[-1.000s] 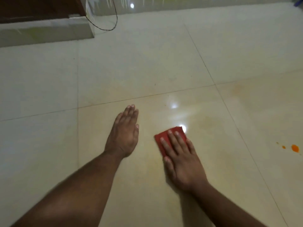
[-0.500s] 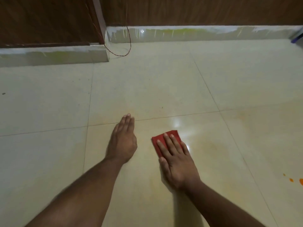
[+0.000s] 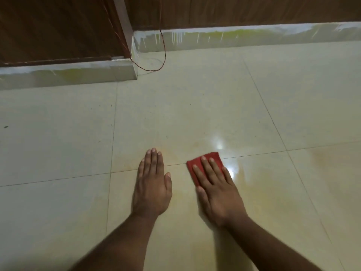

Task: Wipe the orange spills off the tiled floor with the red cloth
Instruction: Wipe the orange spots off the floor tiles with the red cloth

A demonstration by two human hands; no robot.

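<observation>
My right hand [image 3: 215, 189] lies flat with straight fingers on the folded red cloth [image 3: 194, 166], pressing it onto the cream tiled floor [image 3: 195, 118] across a grout line. Only the cloth's far and left edges show past my fingers. My left hand [image 3: 152, 184] rests flat on the floor just left of the cloth, fingers together, holding nothing. A faint orange smear [image 3: 324, 155] tints the tile to the right, and a paler haze [image 3: 181, 151] lies between and beyond my hands. No bright orange drops are in view.
A white skirting [image 3: 234, 39] runs along the brown wooden wall at the back. A boxed corner [image 3: 121, 69] juts out at the left. A thin red wire [image 3: 163, 55] hangs down and loops on the floor there. A small dark speck [image 3: 5, 126] lies far left.
The view has tilted up, bringing in the wall and skirting; the orange drops at the right edge have left the frame. My right hand has slid the cloth forward onto the grout line.
</observation>
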